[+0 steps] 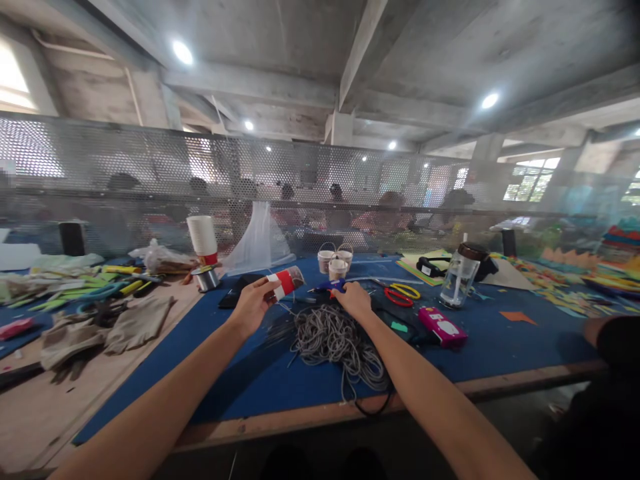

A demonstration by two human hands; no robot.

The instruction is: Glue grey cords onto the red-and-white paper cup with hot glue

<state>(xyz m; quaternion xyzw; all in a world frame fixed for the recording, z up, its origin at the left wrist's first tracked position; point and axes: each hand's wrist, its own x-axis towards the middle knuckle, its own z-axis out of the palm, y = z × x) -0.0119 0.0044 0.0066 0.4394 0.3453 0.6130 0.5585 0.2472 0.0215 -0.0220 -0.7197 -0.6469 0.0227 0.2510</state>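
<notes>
My left hand (253,304) is closed around a red and white paper cup (287,283), which lies tilted on its side in the air with its darker end to the right. A thin strand hangs under the cup near my fingers. In my right hand (356,300) is a blue glue gun (330,285), its nozzle toward the cup but apart from it. Below and between both hands lies a loose heap of grey cord (327,337). Behind the glue gun stand small white baskets (337,267) with thin handles.
Scissors with red and yellow handles (400,293), a magenta box (443,327) and a clear bottle (459,277) stand to the right. Leftward are stacked paper cups (201,237), a wire spool (206,279) and work gloves (137,323). A perforated metal screen (300,167) spans the table's back.
</notes>
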